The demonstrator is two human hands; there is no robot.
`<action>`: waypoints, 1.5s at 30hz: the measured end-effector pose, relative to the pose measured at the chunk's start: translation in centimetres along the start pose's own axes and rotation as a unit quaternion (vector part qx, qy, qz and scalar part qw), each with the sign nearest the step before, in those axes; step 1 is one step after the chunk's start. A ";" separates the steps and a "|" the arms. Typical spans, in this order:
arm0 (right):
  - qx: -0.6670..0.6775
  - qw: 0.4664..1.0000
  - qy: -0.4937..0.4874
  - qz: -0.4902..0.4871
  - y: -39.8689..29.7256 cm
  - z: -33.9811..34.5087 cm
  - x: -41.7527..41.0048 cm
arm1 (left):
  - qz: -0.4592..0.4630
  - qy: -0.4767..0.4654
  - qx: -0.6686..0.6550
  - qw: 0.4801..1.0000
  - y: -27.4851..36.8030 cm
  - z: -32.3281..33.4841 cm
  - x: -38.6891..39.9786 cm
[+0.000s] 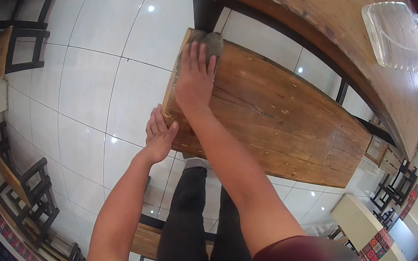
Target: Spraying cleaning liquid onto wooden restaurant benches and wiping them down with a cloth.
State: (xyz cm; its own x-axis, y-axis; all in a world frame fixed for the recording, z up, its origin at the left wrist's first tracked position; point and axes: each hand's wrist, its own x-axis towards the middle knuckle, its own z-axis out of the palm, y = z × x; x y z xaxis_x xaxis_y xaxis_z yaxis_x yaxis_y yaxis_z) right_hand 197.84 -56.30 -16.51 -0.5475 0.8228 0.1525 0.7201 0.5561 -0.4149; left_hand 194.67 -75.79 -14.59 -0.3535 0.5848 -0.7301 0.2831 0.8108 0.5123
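A wooden bench [283, 113] with a worn, cracked plank seat stretches before me, from the middle of the view to the right. My right hand [196, 74] lies flat over a grey-brown cloth [211, 42], pressing it on the seat at the far left corner. The cloth is slightly blurred and partly covered by the fingers. At the near left corner, my left hand [160, 133] holds the bench edge, thumb over the top and fingers along the end face.
A larger wooden table [291, 2] stands beyond the bench, its dark leg [206, 10] close to the cloth. On it sits a clear plastic container [390, 36]. Behind my legs is another bench [145, 239]. Dark-framed stools [28, 47] stand at left on the white tile floor [87, 81].
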 end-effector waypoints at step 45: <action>0.470 0.833 -0.038 0.288 -0.3 -6.8 2.0 | 0.008 0.040 0.003 0.999 -1.4 0.5 0.0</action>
State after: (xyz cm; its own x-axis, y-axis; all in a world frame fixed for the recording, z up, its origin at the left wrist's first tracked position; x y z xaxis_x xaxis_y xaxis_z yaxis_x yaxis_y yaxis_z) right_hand 199.45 -54.00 -9.96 -0.2777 0.8912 -0.3586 0.2402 -0.2970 -0.9242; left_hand 194.70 -76.90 -15.55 -0.4187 0.5980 -0.6834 0.2947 0.8013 0.5206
